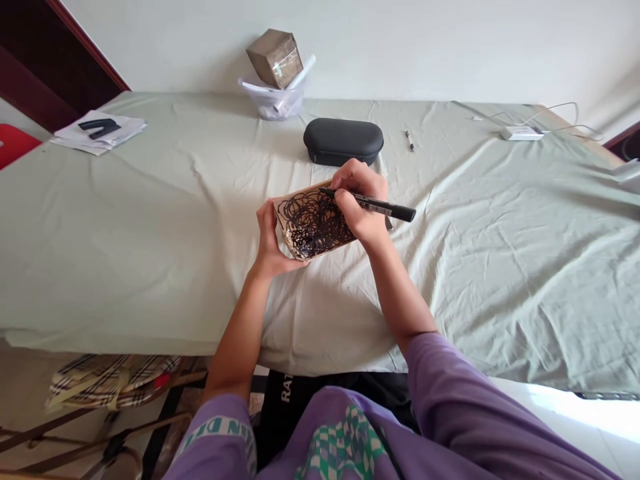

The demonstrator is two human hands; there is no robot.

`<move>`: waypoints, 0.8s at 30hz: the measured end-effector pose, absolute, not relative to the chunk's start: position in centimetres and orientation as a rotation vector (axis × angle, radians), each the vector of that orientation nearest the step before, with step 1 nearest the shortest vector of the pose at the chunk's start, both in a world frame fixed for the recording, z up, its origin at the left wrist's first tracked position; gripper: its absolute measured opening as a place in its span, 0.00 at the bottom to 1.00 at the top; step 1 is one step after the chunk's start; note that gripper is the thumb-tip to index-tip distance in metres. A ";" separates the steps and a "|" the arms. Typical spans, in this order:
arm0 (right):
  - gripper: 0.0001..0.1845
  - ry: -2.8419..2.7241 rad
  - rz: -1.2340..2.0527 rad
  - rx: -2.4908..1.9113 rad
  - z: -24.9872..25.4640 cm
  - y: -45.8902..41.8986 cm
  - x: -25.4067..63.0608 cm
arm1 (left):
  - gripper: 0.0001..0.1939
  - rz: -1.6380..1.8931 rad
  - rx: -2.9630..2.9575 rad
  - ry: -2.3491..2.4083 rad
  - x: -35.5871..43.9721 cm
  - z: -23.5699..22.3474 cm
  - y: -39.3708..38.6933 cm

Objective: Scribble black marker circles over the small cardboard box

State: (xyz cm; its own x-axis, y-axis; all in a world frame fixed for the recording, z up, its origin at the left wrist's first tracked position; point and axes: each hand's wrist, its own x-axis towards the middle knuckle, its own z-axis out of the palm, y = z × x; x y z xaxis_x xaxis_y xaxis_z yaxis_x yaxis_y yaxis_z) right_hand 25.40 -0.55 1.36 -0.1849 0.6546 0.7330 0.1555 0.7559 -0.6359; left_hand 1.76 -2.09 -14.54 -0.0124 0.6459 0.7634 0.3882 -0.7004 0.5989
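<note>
A small cardboard box [316, 220] lies on the cloth in front of me, its upper face covered with looping black scribbles. My left hand [273, 243] grips the box's left end, thumb along the near edge and fingers around the far corner. Between the fingers of my right hand [363, 203] is a black marker pen [385, 206], its tip at the scribbled face near the far edge. The right part of the box is hidden under that hand. Just beyond the box sits a black zip case [343, 139].
A pale green cloth [150, 267] covers the table. Along the wall stands a clear plastic tub [275, 103] with a taped carton [275, 59] on it. A stapler [99, 127] rests on papers [75, 139] at left. To the right are a pen cap-like piece [409, 141] and a power strip [521, 133].
</note>
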 end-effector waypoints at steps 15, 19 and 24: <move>0.09 -1.774 0.454 -0.732 1.0 0.1 25.7 | 0.80 1.743 2.207 1.041 1.7 -12.9 -2.5; 0.05 -1.823 0.380 -0.676 1.3 -0.2 25.4 | 0.80 1.760 2.198 1.058 1.9 -12.9 -2.7; 0.07 -1.888 0.537 -0.646 1.5 0.0 26.1 | 0.84 1.777 2.157 1.079 1.7 -13.2 -2.5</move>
State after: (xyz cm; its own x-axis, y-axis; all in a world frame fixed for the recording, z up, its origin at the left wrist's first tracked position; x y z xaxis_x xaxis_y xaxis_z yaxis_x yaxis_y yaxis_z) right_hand 26.07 -0.02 1.51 -0.3317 0.6497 0.6840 0.1928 0.7564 -0.6251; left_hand 1.66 -2.49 -13.17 0.0419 0.6021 0.7973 0.4300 -0.7312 0.5295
